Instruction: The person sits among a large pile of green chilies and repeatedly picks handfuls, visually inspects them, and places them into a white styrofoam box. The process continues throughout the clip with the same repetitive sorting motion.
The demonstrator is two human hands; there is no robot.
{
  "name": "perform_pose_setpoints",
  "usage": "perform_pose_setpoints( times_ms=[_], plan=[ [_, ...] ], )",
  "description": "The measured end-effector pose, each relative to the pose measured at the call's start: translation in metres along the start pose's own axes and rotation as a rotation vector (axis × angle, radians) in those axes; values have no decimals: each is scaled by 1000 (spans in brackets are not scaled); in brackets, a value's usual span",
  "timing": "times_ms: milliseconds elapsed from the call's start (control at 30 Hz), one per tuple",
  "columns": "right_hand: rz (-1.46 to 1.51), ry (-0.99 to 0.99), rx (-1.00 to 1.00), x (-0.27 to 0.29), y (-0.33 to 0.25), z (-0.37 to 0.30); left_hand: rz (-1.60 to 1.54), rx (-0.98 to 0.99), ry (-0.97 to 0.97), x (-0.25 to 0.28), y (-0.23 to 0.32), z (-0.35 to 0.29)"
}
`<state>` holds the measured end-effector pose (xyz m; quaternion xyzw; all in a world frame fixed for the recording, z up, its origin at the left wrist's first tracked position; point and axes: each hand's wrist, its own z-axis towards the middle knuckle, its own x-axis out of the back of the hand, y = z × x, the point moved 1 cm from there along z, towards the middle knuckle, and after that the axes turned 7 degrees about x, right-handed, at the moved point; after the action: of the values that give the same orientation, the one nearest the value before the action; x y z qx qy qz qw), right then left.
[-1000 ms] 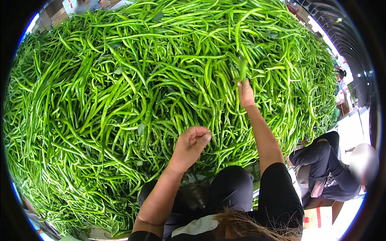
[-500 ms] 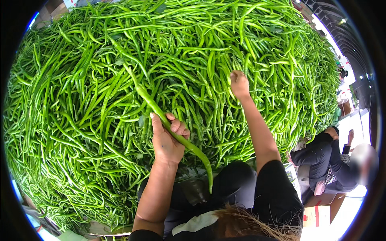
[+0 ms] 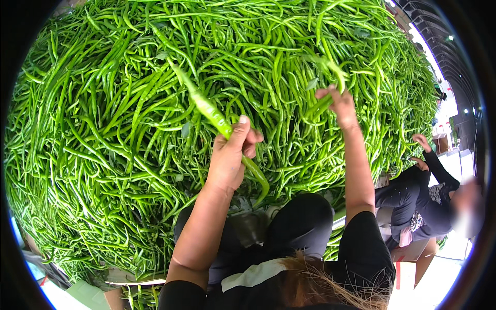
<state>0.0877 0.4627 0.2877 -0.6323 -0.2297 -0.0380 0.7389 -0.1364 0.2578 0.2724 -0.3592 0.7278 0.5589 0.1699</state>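
My left hand (image 3: 230, 155) is closed around a long green chili pepper (image 3: 202, 105), thumb on top. The pepper's pale upper end points up and left, and its curved tip hangs below my fingers toward my knees. Farther out and to the right, my right hand (image 3: 343, 109) is raised over the heap with its fingers closed on a green chili pepper (image 3: 318, 109). Motion blur smears the peppers around those fingertips, so I cannot tell how many are held. Under both hands spreads a wide heap of green chili peppers (image 3: 129, 119), with a few leaves mixed in.
My knees (image 3: 305, 222) in dark trousers press close to the heap's near edge. At the right sits another person (image 3: 436, 201) in dark clothes beside the heap. Cardboard boxes (image 3: 405, 274) stand at the lower right; a pale green container (image 3: 90, 294) is at the lower left.
My left hand has shifted up and right with its pepper, turning at the wrist. My right hand has moved right and now holds a pepper. The other person's arm is raised toward the heap.
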Motion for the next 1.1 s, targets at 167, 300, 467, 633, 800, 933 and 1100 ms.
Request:
perform_pose_setpoints(
  times_ms=[167, 300, 467, 633, 800, 933, 1100],
  plan=[
    [516, -350, 7, 3, -102, -16, 380, -254, -133, -13, -3, 2],
    [546, -572, -110, -70, -120, -44, 232, 37, -532, -27, -5, -5],
    [490, -461, -11, -80, -149, -51, -59, 30, -304, -16, -7, -21],
    [1277, -162, 225, -37, -177, -43, -357, -128, -194, 7, 11, -21],
    [1399, -571, 116, -85, -212, -101, -444, -189, -101, 35, 27, -41],
    [1389, -292, -110, -100, -229, -107, -556, -241, -153, 49, 41, -62],
    [1624, -746, 9, -199, -280, -207, -678, -361, -175, 78, 42, -68]
  ],
)
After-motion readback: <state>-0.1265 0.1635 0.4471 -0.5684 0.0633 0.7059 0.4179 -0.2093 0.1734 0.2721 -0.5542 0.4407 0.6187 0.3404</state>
